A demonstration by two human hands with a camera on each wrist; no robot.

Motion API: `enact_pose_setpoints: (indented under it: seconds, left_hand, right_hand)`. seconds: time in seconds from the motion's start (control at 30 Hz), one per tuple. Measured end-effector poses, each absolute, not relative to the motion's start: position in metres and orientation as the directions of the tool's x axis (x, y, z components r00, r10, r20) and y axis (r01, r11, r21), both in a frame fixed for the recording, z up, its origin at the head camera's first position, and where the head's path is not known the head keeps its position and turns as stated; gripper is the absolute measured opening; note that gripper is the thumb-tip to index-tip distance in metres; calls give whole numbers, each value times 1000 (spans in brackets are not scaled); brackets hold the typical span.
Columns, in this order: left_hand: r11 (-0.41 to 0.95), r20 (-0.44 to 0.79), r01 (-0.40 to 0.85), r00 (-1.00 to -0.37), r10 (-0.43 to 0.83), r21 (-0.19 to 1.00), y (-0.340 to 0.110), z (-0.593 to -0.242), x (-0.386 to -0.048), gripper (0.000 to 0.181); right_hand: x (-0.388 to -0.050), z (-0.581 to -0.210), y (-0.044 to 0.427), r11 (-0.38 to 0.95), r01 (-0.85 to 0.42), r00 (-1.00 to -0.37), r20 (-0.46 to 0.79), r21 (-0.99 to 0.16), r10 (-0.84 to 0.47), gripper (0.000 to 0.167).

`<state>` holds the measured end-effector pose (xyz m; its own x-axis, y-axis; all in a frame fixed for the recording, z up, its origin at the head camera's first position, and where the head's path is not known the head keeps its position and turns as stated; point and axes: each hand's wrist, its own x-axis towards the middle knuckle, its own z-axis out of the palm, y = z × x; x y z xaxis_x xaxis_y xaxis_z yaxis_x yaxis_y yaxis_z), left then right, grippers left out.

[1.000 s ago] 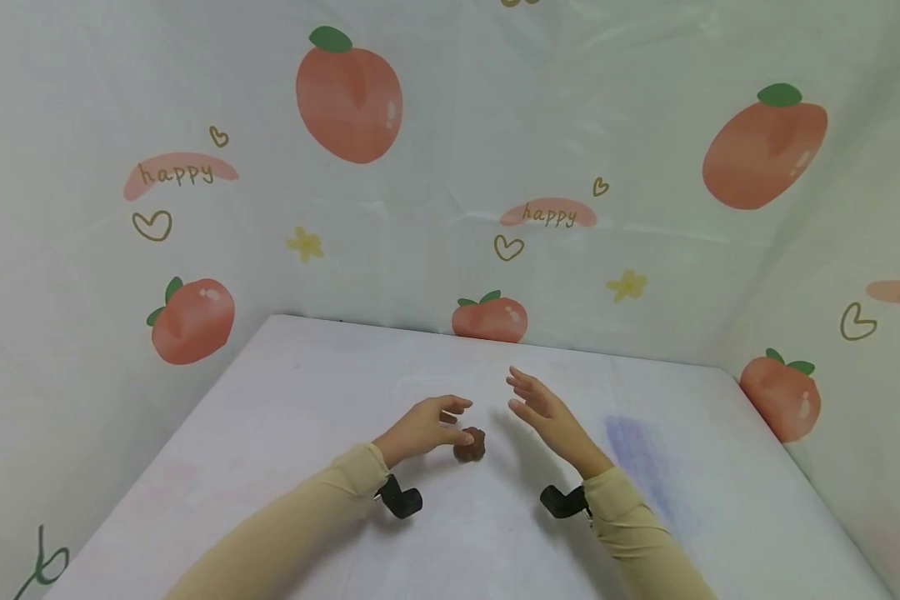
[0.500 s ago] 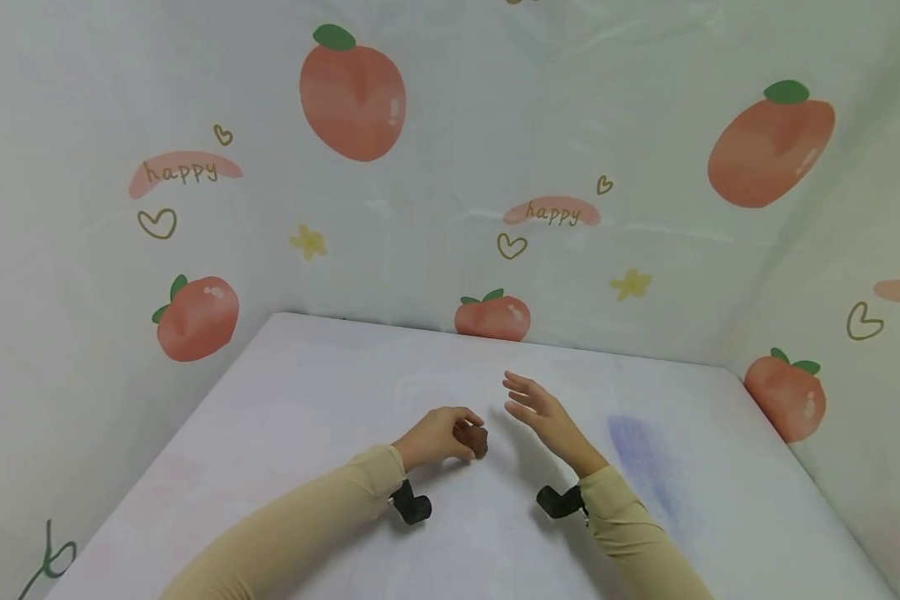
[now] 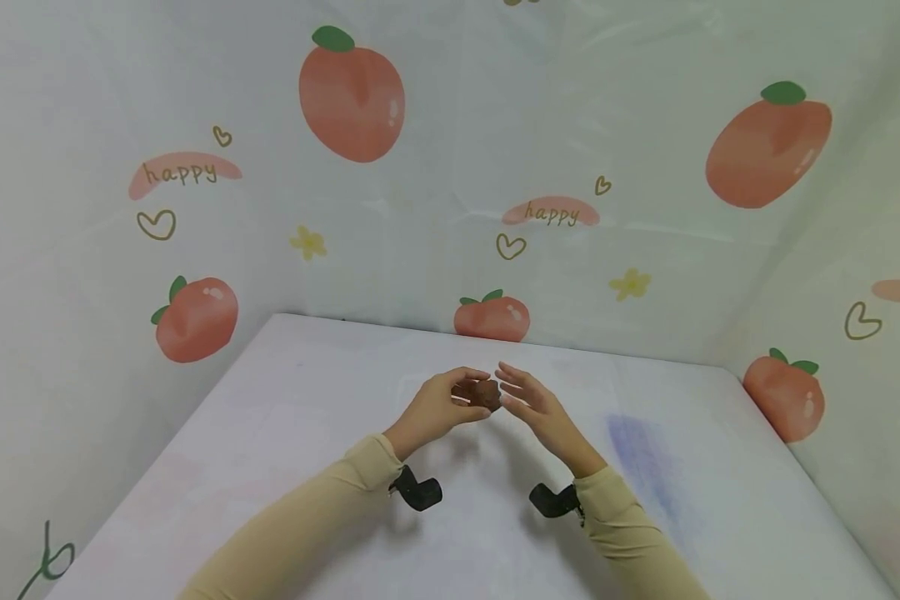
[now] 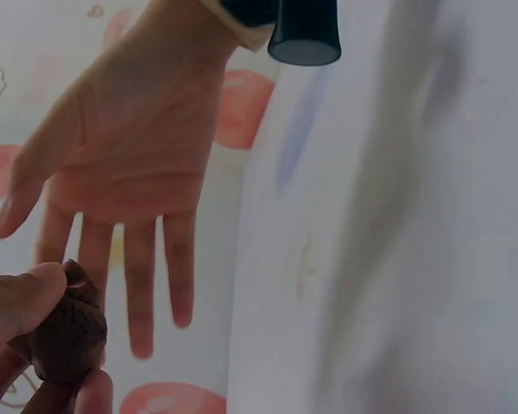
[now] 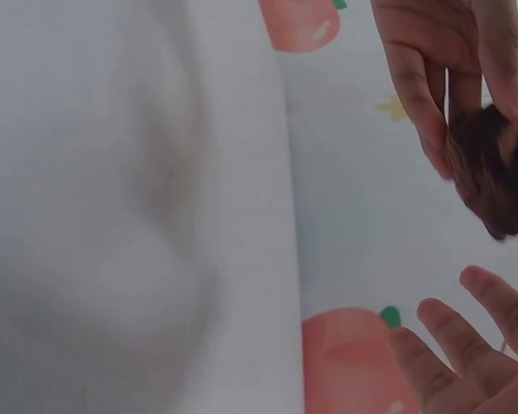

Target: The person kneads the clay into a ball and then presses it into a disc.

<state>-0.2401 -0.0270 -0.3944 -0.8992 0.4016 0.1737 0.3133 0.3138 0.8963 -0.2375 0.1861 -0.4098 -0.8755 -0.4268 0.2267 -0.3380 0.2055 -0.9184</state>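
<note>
A small dark brown lump (image 3: 487, 395) with a rough, ridged surface is held above the table by my left hand (image 3: 433, 408). In the left wrist view, thumb and fingertips pinch the lump (image 4: 71, 336) from either side. Close by on its right, my right hand (image 3: 547, 421) is raised with fingers spread and the palm turned toward it. No grip by the right hand is visible; in the right wrist view a gap shows between its fingertips and the lump (image 5: 494, 172). What the lump is made of cannot be told.
The white table (image 3: 330, 367) has a faint blue smudge (image 3: 641, 458) on its right side. A pale curtain (image 3: 435, 167) printed with fruit, hearts and "happy" stands behind and at both sides. A black wrist camera (image 3: 418, 490) hangs below the left sleeve, another (image 3: 555, 500) below the right.
My left hand took hold of the lump on the table and lifted it up and slightly right, close to the right hand. The right hand has shifted only slightly and stays spread.
</note>
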Motion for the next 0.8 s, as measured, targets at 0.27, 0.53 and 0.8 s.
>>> enact_pose_setpoints:
  seconds: [0.27,0.53,0.8]
  left_hand:
    - [296,275,413,-869,412,861,-8,-393,-230,47]
    - [236,295,416,-860,416,878,-9,-389,-224,65]
    - [-55,290,285,-926,243,957,-5,-391,-219,61]
  right_hand:
    - [-232,-399,170,120,-354,-850,265,-927,-456,60]
    - [-229,-399,168,73,-369,-863,312,-926,-397,64]
    - [-212,-399,149,63,-393,-832,325,-918,-450,63]
